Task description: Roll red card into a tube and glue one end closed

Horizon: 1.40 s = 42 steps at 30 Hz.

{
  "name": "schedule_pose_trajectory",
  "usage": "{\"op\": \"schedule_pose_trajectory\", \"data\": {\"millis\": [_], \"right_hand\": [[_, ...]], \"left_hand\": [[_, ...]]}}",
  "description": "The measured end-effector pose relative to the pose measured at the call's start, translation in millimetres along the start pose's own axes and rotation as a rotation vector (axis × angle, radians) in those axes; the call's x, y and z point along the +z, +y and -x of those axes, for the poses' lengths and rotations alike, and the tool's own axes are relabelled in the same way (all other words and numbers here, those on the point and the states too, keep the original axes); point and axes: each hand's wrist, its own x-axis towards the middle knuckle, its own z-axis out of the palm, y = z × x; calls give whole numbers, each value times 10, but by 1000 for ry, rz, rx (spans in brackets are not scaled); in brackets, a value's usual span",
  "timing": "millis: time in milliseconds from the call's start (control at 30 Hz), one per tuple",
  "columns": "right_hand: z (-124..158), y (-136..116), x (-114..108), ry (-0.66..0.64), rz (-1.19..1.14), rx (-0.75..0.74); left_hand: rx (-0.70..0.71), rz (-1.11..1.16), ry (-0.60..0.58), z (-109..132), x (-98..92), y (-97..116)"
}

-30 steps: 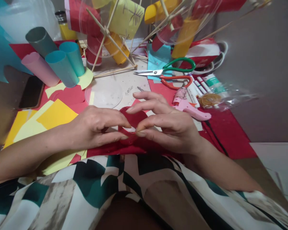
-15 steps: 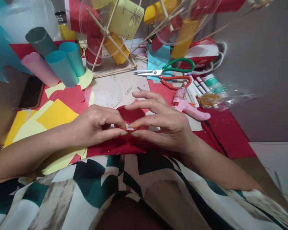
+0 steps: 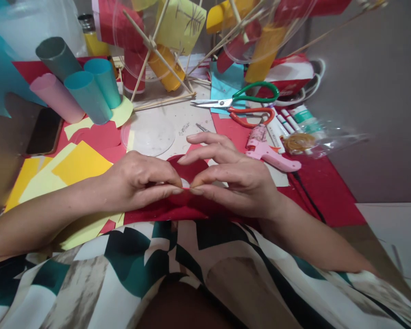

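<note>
Between both hands is a curled piece of red paper [image 3: 188, 163], bent into a rounded loop low over the table. My left hand [image 3: 140, 180] pinches its near edge between thumb and index finger. Meeting it there, my right hand [image 3: 234, 178] pinches the same edge with thumb and index finger, its other fingers raised and spread. The fingertips of the two hands nearly touch. Much of the red paper is hidden behind my fingers. Yellow paper sheets [image 3: 84, 162] lie beside my left wrist, and a pink glue gun [image 3: 272, 155] is just beyond my right hand.
Paper tubes [image 3: 89, 98] stand at the back left near a phone [image 3: 45, 131]. A stick frame [image 3: 152, 45] with coloured cups rises at the back. Green-handled scissors [image 3: 222, 103], red-handled scissors [image 3: 251, 116], markers [image 3: 287, 121] and a plastic bag [image 3: 332, 139] lie right.
The fingertips of both hands have drawn closer along the red paper's near edge, pinching it more tightly. The things around have stayed in place.
</note>
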Motion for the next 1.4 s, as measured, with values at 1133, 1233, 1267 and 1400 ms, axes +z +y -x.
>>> {"op": "schedule_pose_trajectory", "data": {"millis": [1133, 1233, 1267, 1400], "right_hand": [[-4, 0, -26, 95, -59, 143], [-3, 0, 13, 89, -20, 106], [-4, -2, 27, 84, -5, 94], [-2, -8, 70, 72, 23, 52]], "left_hand": [[-110, 83, 21, -25, -110, -18], [-109, 101, 23, -27, -78, -28], [-100, 104, 25, -29, -65, -32], [-63, 102, 14, -42, -20, -37]]}}
